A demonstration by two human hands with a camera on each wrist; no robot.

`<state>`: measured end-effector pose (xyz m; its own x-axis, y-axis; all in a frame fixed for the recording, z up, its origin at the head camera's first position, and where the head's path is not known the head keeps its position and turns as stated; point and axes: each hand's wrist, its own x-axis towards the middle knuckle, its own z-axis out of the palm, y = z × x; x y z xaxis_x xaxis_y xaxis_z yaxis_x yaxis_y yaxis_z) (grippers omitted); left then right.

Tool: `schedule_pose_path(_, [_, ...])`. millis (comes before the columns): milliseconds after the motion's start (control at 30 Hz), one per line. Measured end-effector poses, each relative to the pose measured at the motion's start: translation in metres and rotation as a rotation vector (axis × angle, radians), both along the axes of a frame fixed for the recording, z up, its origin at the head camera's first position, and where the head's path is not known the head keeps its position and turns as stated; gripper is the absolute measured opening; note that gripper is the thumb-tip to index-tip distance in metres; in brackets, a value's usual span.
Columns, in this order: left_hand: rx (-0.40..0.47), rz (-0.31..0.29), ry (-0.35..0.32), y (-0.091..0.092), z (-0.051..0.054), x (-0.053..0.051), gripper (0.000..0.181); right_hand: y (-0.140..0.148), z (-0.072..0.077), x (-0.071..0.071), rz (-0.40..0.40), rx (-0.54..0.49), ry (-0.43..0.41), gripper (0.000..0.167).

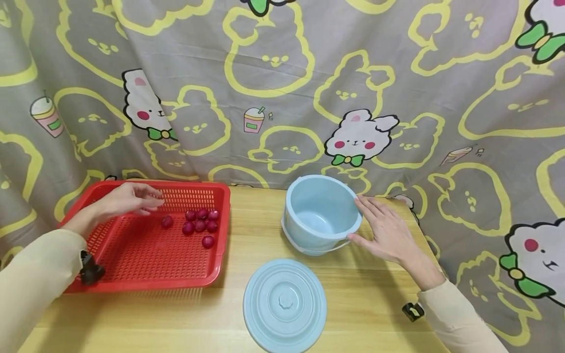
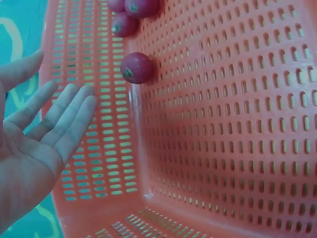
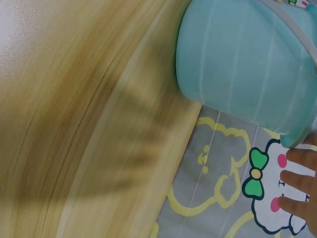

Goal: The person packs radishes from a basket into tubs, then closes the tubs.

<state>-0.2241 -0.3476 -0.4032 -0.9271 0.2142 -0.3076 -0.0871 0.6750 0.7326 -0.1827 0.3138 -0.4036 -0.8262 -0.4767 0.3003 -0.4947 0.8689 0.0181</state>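
Note:
Over the back left part of a red perforated plastic basket (image 1: 145, 284), my left hand (image 1: 129, 200) hovers with fingers loosely extended. It holds nothing; the left wrist view shows its palm and spread thumb. Several small, round, purple-red fruits (image 1: 200, 225) lie in the basket's right half, with a single fruit (image 2: 137, 68) nearest that hand. To the right stands a light blue bucket (image 1: 304, 235), upright, with no fruit seen inside. My right hand (image 1: 388, 236) touches its right rim, fingers fairly straight and thumb lower on the near side.
A round light blue lid (image 1: 265, 314) lies flat in front of the bucket. The bucket's thin handle (image 1: 328, 250) hangs down its near side. A patterned curtain (image 1: 282, 108) hangs behind the wooden table (image 1: 371, 314), along its back and right edges.

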Motion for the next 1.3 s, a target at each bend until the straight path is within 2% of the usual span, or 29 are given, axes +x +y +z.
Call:
schedule_pose_path(333, [0.074,0.007,-0.099,-0.013,-0.025,-0.008,0.064,-0.001,-0.003,-0.001,-0.001,-0.002,-0.009,0.097])
schedule_pose_path(667, [0.136,-0.006,-0.138,-0.015,-0.040,-0.009,0.057,-0.001,-0.002,0.000,-0.004,-0.012,-0.012,0.096])
schedule_pose_path(967, [0.155,-0.019,-0.200,-0.010,-0.046,-0.013,0.059,0.000,-0.002,0.000,0.000,-0.019,-0.012,0.096])
schedule_pose_path(1300, [0.117,-0.064,-0.208,-0.005,-0.049,-0.013,0.053,-0.001,-0.002,-0.001,-0.002,-0.018,-0.017,0.096])
